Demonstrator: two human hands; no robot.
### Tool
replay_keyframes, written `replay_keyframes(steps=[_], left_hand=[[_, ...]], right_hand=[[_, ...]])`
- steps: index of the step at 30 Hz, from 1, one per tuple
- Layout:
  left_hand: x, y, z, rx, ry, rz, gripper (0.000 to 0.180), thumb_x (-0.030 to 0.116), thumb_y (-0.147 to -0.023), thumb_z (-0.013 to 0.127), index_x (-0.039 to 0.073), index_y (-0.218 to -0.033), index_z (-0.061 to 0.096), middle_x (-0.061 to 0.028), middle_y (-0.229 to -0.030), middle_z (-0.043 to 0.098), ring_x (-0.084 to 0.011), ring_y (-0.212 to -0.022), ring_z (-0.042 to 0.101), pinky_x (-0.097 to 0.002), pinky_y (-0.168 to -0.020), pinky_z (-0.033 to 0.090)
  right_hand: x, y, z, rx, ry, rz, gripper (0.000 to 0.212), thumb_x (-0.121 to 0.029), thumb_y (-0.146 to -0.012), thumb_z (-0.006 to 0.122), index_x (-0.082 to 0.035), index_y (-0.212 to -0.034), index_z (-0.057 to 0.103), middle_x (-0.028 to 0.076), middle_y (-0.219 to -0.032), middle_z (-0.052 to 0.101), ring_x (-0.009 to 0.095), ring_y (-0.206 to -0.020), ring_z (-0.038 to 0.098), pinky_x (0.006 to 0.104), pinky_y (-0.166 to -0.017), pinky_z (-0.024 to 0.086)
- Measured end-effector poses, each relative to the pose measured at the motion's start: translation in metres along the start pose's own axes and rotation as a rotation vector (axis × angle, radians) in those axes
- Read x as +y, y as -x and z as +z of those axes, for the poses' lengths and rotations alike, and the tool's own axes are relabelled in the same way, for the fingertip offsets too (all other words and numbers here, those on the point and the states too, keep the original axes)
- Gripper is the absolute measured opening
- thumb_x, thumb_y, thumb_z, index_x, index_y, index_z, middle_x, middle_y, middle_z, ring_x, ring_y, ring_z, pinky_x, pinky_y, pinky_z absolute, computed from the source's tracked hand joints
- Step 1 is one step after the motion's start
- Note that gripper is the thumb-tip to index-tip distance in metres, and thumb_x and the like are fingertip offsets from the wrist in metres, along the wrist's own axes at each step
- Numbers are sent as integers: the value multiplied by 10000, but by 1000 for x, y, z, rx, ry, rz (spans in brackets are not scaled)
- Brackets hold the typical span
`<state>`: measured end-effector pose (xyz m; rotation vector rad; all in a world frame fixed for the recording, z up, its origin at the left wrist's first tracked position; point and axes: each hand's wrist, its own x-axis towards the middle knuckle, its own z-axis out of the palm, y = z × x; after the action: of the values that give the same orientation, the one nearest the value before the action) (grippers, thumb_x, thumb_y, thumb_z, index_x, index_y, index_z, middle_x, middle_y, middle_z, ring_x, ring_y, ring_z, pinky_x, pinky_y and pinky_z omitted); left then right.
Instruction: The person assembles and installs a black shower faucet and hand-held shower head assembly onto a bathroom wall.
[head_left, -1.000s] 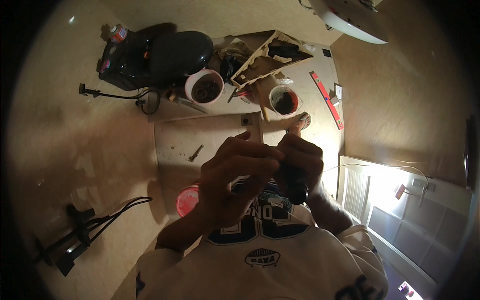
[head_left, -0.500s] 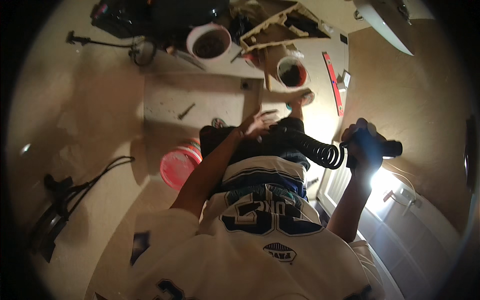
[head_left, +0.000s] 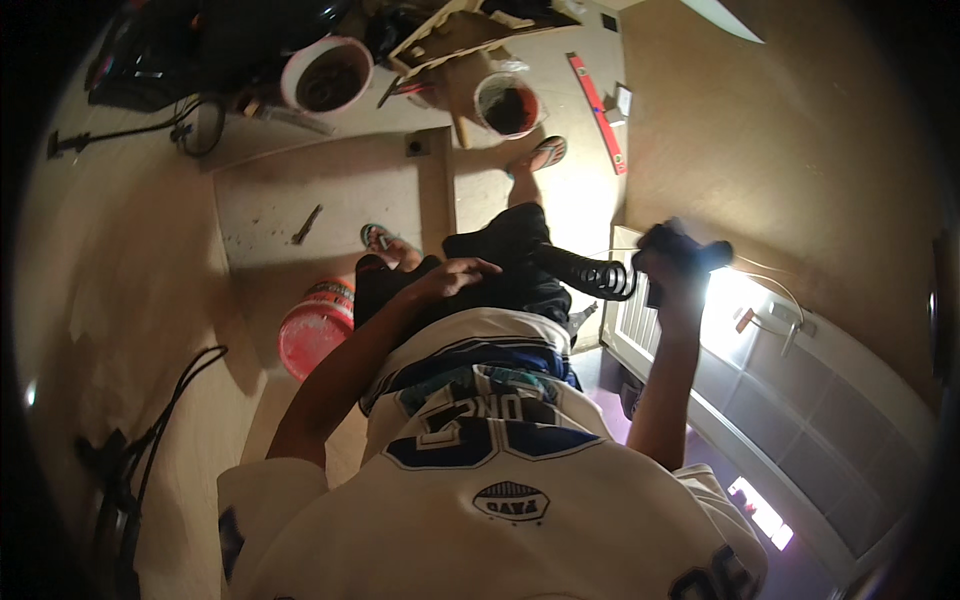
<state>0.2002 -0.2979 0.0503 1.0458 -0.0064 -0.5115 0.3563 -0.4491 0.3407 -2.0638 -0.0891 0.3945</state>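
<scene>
My right hand (head_left: 672,272) is raised on the right, closed around a black hand-held device (head_left: 712,254) that sticks out to the right. A black coiled cord (head_left: 590,274) runs from near this hand to my dark shorts. The device's exact kind is unclear from its blurred shape. My left hand (head_left: 452,280) hovers at or rests on my thigh; I cannot tell whether it touches. Its fingers are stretched out and nothing shows in them. A strong light (head_left: 728,300) shines beside a white panelled frame (head_left: 790,400), just below the device.
A red-lidded bucket (head_left: 315,335) stands by my left leg. Ahead are a pale bucket (head_left: 342,95) and another bucket (head_left: 507,108) with dark contents. A red spirit level (head_left: 597,112) lies by the right wall. Black straps or cords (head_left: 140,450) are at the left.
The view has shifted, so the floor things sit further left. My left hand has moved from a blurred, spread pose to a calmer one near my thigh. The device stays in my right hand.
</scene>
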Motion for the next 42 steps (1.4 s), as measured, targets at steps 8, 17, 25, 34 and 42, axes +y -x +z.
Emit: replay_keyframes(steps=[8, 17, 25, 34, 42], left_hand=[[188, 21, -9, 528, 64, 15, 405, 307, -937, 339, 13, -859, 607, 34, -590, 333, -63, -509, 285, -242, -482, 266], [348, 59, 79, 553, -249, 396, 620, -22, -855, 456, 63, -1419, 213, -93, -833, 642, -135, -760, 625, -266, -761, 484], [365, 53, 97, 724, -336, 578, 144, -72, -734, 584, -34, -855, 515, -229, -889, 645, -305, -837, 659, -358, -816, 531], [388, 42, 125, 759, 9, 493, 258, 65, -857, 582, -78, -1066, 533, -245, -1005, 605, -327, -941, 622, -402, -871, 510], [386, 50, 127, 815, -33, 478, 146, -28, -817, 578, -64, -957, 554, -205, -886, 643, -266, -836, 658, -374, -818, 542]], right_hand=[[3, 1, 17, -289, 80, -56, 104, -14, -694, 640, -26, -794, 612, 6, -704, 579, 73, -634, 517, 227, -576, 424], [-62, -6, 42, -383, -72, -367, 211, -90, -612, 749, 15, -757, 637, 62, -674, 574, 122, -593, 530, 257, -543, 413], [-89, -19, 32, -443, -267, -652, 228, -173, -621, 734, 7, -719, 635, 64, -598, 536, 152, -517, 480, 289, -479, 341], [-90, -25, 29, -513, -269, -600, 182, -48, -652, 710, -19, -823, 654, 73, -645, 531, 174, -530, 514, 304, -486, 376], [-89, -20, 25, -544, -308, -579, 182, -52, -660, 700, -22, -834, 656, 67, -647, 548, 170, -558, 527, 300, -524, 390]])
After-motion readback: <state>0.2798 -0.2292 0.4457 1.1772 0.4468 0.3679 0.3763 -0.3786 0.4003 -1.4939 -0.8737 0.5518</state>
